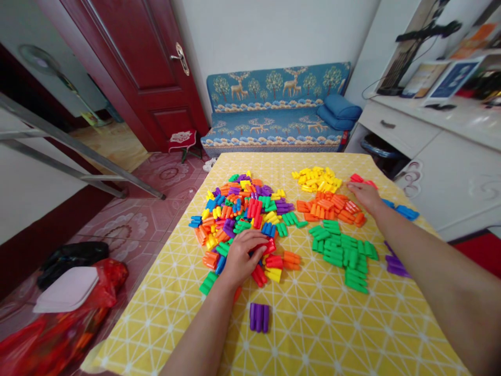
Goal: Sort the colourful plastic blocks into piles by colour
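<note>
Left of the green pile (344, 251), a mixed heap of plastic blocks (238, 204) lies unsorted, the left hand (243, 257) pinching a red block (271, 246); beyond the green, yellow pile (319, 180) and orange pile (326, 205) look sorted; beyond rightward, the right hand (365, 195) is at red pieces (362, 180), grip unclear.

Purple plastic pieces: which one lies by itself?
The purple plastic piece low in the view, alone on the yellow tablecloth; the other visible ones lie in the mixed pile or right of the green pile.
</note>
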Action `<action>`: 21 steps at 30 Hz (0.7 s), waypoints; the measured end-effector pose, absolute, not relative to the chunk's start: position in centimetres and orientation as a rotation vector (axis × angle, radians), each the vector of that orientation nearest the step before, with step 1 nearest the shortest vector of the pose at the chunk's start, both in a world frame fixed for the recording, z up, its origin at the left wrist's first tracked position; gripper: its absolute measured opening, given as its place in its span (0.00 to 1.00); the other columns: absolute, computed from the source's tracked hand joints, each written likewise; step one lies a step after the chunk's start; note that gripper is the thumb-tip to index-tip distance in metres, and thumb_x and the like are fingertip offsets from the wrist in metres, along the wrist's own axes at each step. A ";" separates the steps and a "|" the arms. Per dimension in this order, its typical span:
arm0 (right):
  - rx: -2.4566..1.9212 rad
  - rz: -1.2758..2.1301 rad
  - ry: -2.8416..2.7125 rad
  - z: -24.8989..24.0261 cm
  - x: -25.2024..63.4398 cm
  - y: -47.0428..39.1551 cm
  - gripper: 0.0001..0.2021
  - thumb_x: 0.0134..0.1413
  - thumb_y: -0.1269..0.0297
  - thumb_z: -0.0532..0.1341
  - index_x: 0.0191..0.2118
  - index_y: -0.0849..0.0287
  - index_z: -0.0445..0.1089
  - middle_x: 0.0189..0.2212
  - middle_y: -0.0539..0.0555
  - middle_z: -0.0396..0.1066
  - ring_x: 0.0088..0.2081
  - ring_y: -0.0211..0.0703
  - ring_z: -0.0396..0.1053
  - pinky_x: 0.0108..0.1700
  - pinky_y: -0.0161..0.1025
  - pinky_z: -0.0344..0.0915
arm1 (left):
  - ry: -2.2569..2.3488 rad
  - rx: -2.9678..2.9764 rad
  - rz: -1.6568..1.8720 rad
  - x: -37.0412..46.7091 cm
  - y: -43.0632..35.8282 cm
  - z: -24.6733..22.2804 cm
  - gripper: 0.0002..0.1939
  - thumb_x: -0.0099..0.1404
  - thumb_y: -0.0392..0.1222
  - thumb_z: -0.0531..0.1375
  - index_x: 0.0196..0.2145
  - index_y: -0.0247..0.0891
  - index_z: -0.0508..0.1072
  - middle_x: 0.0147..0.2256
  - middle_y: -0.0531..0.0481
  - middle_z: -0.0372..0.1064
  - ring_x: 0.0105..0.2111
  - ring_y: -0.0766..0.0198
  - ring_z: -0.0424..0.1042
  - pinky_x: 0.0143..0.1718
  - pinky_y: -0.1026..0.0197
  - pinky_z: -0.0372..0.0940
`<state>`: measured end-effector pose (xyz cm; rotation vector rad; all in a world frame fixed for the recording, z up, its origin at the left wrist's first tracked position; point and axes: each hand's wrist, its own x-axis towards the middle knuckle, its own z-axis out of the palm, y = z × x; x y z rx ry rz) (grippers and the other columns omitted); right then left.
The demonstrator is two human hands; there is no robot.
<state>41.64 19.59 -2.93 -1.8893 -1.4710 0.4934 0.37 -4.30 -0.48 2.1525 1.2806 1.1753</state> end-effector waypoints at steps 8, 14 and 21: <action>-1.772 0.412 -1.449 -0.3 38.4 16.8 0.18 0.58 0.64 0.58 0.51 0.69 0.71 0.49 0.66 0.72 0.48 0.44 0.69 0.51 0.39 0.61 | 1.276 2.150 1.151 0.4 -4.4 -0.3 0.09 0.65 0.37 0.58 0.41 0.42 0.77 0.43 0.46 0.76 0.48 0.57 0.71 0.51 0.50 0.65; -1.345 0.550 -1.781 1.2 30.5 9.8 0.12 0.55 0.62 0.59 0.44 0.59 0.73 0.41 0.54 0.75 0.42 0.43 0.72 0.45 0.40 0.67 | 1.257 2.149 1.173 0.4 -4.4 -0.3 0.09 0.65 0.36 0.58 0.40 0.42 0.77 0.42 0.46 0.76 0.47 0.57 0.71 0.50 0.51 0.65; -1.335 0.210 -2.459 0.9 23.4 3.7 0.19 0.53 0.70 0.59 0.52 0.57 0.70 0.51 0.58 0.69 0.52 0.51 0.66 0.53 0.47 0.63 | 1.253 2.142 1.174 0.3 -4.4 -0.5 0.08 0.66 0.37 0.58 0.40 0.41 0.77 0.42 0.46 0.75 0.47 0.58 0.71 0.50 0.51 0.65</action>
